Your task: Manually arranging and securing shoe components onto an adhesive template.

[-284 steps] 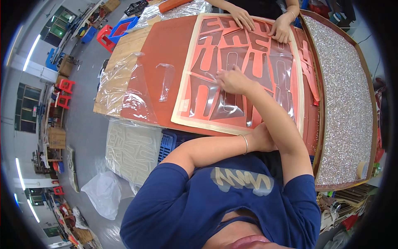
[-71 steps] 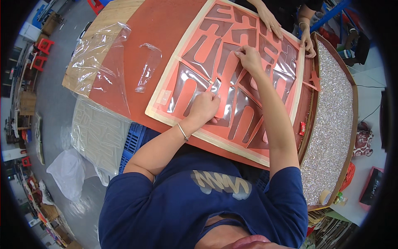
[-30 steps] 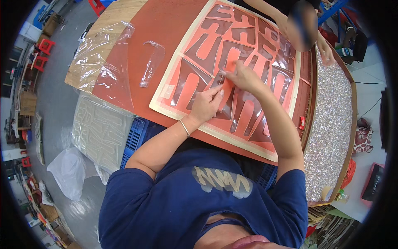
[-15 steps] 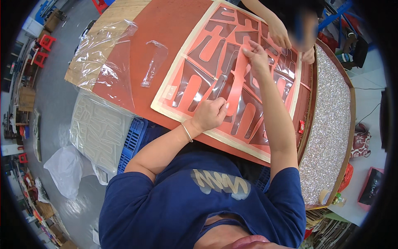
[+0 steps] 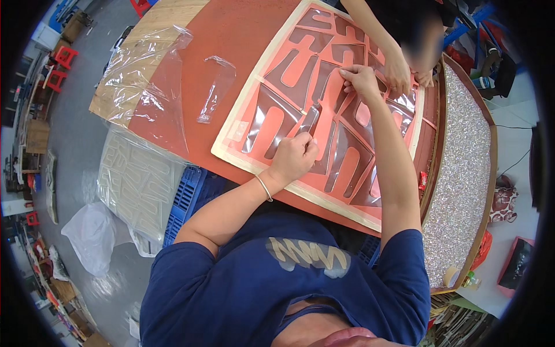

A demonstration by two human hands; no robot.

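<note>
A cream-edged board (image 5: 236, 156) bears pink cut-out shapes and clear film pieces. Lying over its middle is a long pink strip (image 5: 327, 110), roughly in line with the shapes around it. Its far end sits under the thumb and bent fingers of my right hand (image 5: 363, 82). At the near end my left hand (image 5: 293, 156) is closed, with thumb and forefinger pinched at the strip's edge; my fingers partly hide the contact. Across the board's far right side, a co-worker's hand (image 5: 398, 72) rests on the shapes, with their other hand (image 5: 425, 78) by the edge.
The board lies on a reddish table (image 5: 202, 136). Loose clear film (image 5: 159, 87) and a narrow film scrap (image 5: 215, 92) are to its left. A tray of glittering material (image 5: 459, 168) stands at right. A blue crate (image 5: 186, 194) and a white bag (image 5: 92, 237) are below left.
The pink strip has come down flatter onto the board. My right hand has lowered slightly at its far end, and my left fingers have curled in. The co-worker's hand has shifted nearer.
</note>
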